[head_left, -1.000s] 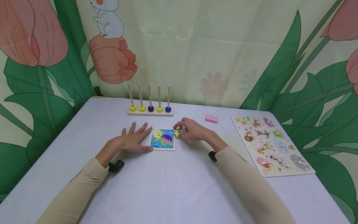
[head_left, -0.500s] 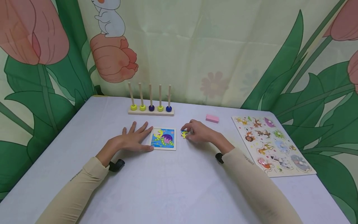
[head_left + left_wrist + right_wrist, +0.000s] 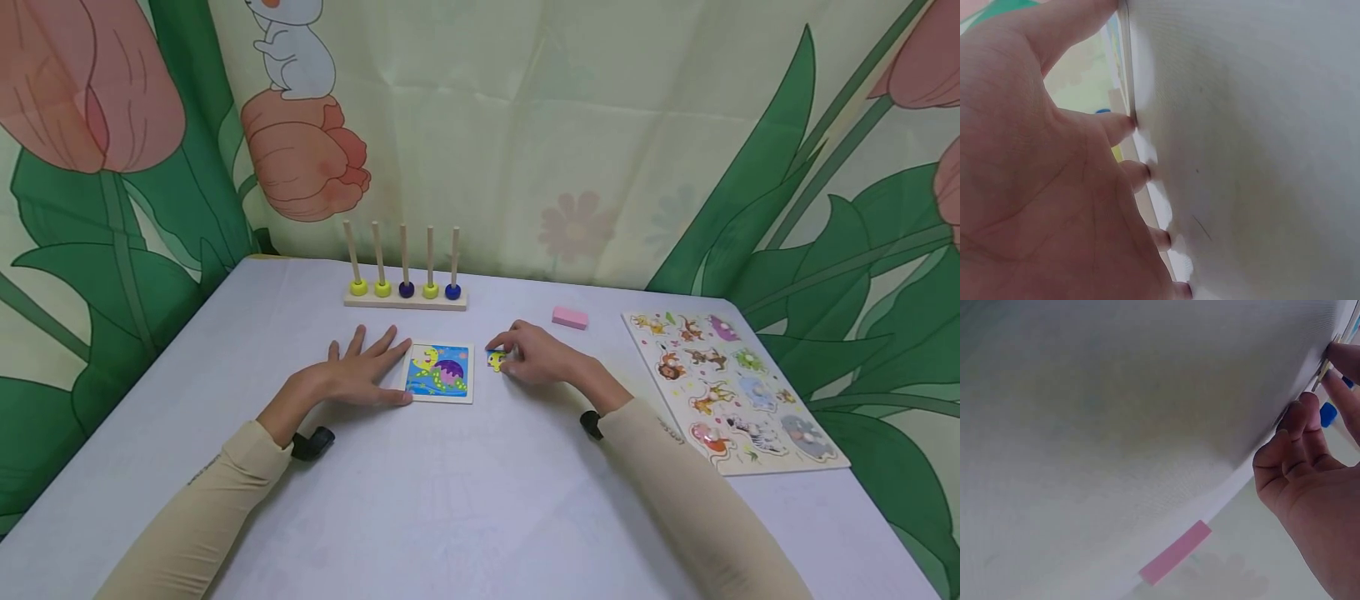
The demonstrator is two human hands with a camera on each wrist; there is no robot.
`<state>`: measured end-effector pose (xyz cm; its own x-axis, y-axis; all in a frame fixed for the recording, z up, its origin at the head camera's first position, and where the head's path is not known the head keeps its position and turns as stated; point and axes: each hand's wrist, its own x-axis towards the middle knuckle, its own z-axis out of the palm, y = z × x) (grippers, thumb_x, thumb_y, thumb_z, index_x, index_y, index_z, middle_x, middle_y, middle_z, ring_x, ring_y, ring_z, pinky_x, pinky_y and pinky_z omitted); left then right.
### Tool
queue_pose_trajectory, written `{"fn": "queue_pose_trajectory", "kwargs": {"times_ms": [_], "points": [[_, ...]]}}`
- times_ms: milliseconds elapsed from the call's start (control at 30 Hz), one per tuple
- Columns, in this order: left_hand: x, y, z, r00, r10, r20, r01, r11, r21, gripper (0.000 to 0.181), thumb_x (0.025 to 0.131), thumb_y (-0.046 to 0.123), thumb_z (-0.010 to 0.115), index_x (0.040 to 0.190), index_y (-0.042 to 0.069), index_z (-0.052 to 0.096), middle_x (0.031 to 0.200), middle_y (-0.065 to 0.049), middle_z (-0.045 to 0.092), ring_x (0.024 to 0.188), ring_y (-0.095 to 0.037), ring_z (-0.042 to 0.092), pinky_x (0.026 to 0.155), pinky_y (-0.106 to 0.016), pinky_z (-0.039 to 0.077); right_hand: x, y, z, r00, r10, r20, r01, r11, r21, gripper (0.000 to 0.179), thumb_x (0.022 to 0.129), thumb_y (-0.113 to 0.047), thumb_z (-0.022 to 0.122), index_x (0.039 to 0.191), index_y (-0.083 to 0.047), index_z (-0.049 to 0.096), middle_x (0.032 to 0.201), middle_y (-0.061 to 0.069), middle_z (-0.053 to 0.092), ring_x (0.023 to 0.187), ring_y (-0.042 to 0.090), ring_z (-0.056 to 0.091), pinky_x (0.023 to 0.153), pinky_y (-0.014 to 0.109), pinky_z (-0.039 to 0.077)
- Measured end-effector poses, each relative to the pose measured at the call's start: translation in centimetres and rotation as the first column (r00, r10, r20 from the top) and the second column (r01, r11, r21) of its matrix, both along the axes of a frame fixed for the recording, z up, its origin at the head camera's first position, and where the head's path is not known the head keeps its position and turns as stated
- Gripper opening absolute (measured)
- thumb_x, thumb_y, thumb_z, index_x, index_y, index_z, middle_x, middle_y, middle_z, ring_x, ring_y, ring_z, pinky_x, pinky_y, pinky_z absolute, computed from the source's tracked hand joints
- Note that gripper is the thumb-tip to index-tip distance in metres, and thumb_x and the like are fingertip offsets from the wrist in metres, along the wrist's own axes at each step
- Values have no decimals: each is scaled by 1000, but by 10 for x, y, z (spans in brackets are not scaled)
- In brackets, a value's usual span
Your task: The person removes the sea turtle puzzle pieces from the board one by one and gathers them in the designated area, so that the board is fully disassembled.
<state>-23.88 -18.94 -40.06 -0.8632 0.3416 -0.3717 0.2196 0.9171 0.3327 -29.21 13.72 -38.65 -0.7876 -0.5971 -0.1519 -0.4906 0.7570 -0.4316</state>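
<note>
A small square puzzle [image 3: 447, 375] with a turtle picture and a pale frame lies flat on the table in the head view. My left hand [image 3: 352, 375] rests with fingers spread at its left side, thumb and index fingertip touching the frame. In the left wrist view the palm of this left hand [image 3: 1054, 187] fills much of the picture, several fingertips down on the white surface. Just right of the puzzle, my right hand [image 3: 538, 354] pinches a small yellow and blue puzzle piece [image 3: 495, 360] between thumb and index finger, close to the tabletop. The fingers partly hide the piece.
Behind the puzzle stands a wooden peg rack [image 3: 405, 303] with yellow and dark blue beads. A pink block [image 3: 570, 317] lies back right. An animal knob puzzle board [image 3: 731, 392] covers the table's right side. A printed curtain [image 3: 480, 142] hangs behind the white table [image 3: 465, 500].
My right hand has drawn the puzzle piece rightward, away from the puzzle's right edge, and now stays nearly still. The left hand has kept its place against the frame.
</note>
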Motion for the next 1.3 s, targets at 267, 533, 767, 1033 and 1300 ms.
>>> {"fn": "queue_pose_trajectory", "kwargs": {"times_ms": [267,533,767,1033,1300], "points": [[1,0,1,1000,-1,1,1,1000,-6,104,93,74,59,172,23,14,181,-15,-5,160,-59,-16,118,-87,-8,-1,1,-2,1000,19,-18,-19,1000,-1,41,97,-13,67,138,-14,70,122,16,66,98,23,57,90,36,50],[1,2,4,1000,-3,0,3,1000,7,103,94,72,60,172,22,15,181,-15,-5,160,-59,-16,118,-86,-9,-1,3,-1,999,24,-22,-24,1000,16,42,97,-14,67,139,-14,69,123,17,66,97,22,56,90,36,49],[2,2,5,1000,-2,1,2,1000,-1,103,94,71,60,172,21,15,180,-16,-5,160,-59,-16,118,-86,-8,1,-1,0,999,16,-37,-17,1000,-22,41,96,-15,68,138,-13,69,119,15,65,95,22,55,86,33,47],[3,-2,5,1000,1,7,-1,999,38,110,89,79,60,172,22,16,181,-16,-4,160,-60,-17,117,-86,-11,2,-23,1,998,18,-58,-23,996,-91,32,99,-14,69,131,-11,73,115,12,68,98,23,60,89,34,51],[0,-2,1,1000,3,5,-3,1000,15,107,91,75,60,172,23,15,181,-15,-6,160,-59,-18,117,-87,-10,1,-48,1,999,38,-14,-39,995,-87,32,101,-17,68,132,-11,72,114,10,69,97,21,59,85,28,50]]}}
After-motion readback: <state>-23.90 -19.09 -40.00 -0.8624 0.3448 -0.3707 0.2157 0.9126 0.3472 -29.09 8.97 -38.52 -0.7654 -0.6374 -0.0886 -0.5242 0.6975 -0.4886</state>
